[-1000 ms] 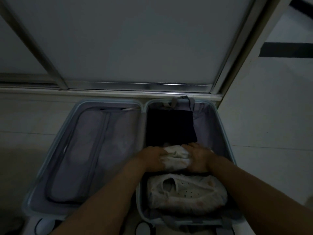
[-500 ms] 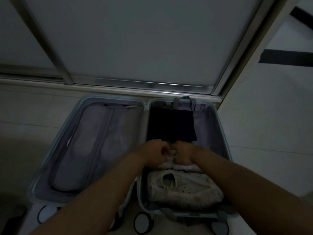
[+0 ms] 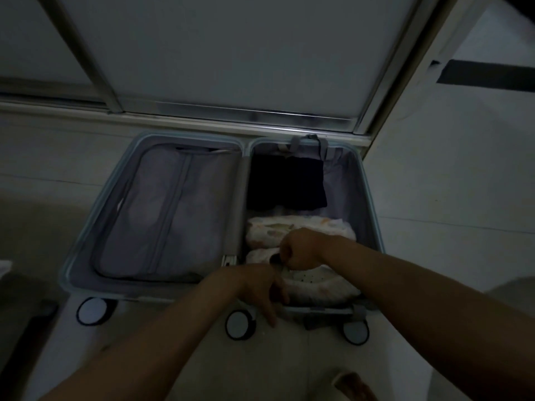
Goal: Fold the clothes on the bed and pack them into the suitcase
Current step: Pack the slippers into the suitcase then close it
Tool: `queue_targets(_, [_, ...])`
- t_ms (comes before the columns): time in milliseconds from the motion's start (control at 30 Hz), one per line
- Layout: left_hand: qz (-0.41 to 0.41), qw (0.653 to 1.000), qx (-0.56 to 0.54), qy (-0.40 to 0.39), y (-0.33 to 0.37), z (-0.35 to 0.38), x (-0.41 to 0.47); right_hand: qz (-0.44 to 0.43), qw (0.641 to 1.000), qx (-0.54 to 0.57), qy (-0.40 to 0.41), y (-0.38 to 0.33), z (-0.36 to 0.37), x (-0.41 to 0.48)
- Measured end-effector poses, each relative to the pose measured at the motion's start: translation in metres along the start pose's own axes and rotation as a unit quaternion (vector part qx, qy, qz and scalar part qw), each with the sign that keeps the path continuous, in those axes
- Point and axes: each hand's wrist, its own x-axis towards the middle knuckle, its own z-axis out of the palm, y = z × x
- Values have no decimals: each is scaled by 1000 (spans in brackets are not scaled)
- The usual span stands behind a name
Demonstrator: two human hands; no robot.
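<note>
Pale tiled floor [image 3: 289,369] is seen nearest, below the open suitcase [image 3: 86,241]. At the suitcase's near edge the left hand [image 3: 257,287] is held with fingers [image 3: 267,312] loosely spread, pointing down over the rim. Just beyond, the right hand [image 3: 301,251] is closed, pinching the nearer light bundle [image 3: 321,285] in the right half. Farther in, a second light bundle [image 3: 292,230] and dark folded clothes [image 3: 285,182] are packed. A sliding door [image 3: 231,53] stands behind.
</note>
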Motion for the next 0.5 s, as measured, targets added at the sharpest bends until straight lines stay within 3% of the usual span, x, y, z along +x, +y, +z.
queue_targets(133, [-1,998,-7,55,-8,10,5,44,996,-14,-82,-10,9,1])
queue_targets(233, [-14,994,-58,88,-13,-2,5,81,978,103,-161,-12,1,3])
queue_targets(300, [-27,989,-119,83,-16,-13,2,110,945,247,-183,-10,-8,-3])
queue_targets(367, [-50,981,-177,59,-21,-19,-1,112,890,376,-233,-4,-13,-8])
queue_targets(500, [-70,927,-367,25,-27,-20,2,72,837,466,-278,9,-16,-16])
